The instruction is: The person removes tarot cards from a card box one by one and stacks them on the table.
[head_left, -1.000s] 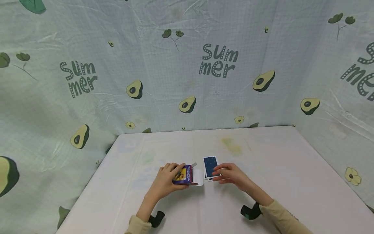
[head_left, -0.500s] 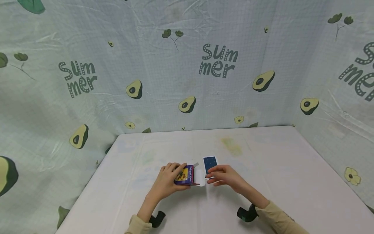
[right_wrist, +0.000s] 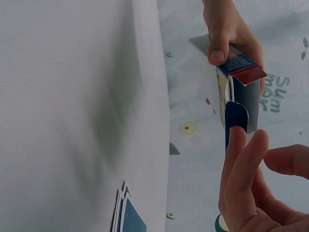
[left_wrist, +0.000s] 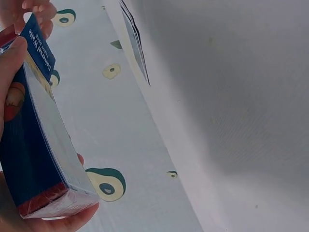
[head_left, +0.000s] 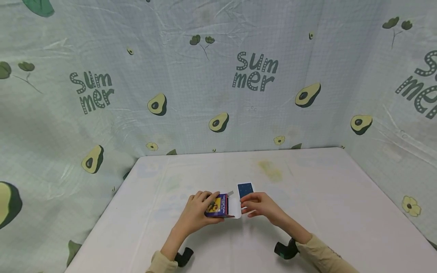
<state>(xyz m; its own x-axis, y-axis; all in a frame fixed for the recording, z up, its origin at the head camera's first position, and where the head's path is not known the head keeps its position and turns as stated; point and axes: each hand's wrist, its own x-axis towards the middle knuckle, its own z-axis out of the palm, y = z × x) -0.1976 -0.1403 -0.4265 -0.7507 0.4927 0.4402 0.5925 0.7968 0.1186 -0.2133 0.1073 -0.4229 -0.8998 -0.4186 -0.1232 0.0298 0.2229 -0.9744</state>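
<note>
My left hand (head_left: 194, 212) grips a purple-blue tarot card box (head_left: 216, 205), held above the table with its end flap folded out to the right. In the right wrist view, the box's mouth (right_wrist: 245, 94) stands open, with pale edges of something visible inside along one side. Beside the blue flap (right_wrist: 236, 116) is my right hand (head_left: 262, 205), fingers slightly bent and thumb apart from them. Its fingertips overlap the flap's edge in that view; whether they touch it, I cannot tell. A small stack of dark blue-backed cards (head_left: 244, 189) lies on the table behind the right fingers, which partly hide it.
The table (head_left: 164, 178) has a white cover with a faint yellow stain. A curtain (head_left: 191, 83) printed with avocados surrounds its back and sides. Dark devices (head_left: 286, 250) are strapped at both wrists.
My right hand has moved left, from over the cards toward the box's flap. The box in my left hand has shifted slightly right.
</note>
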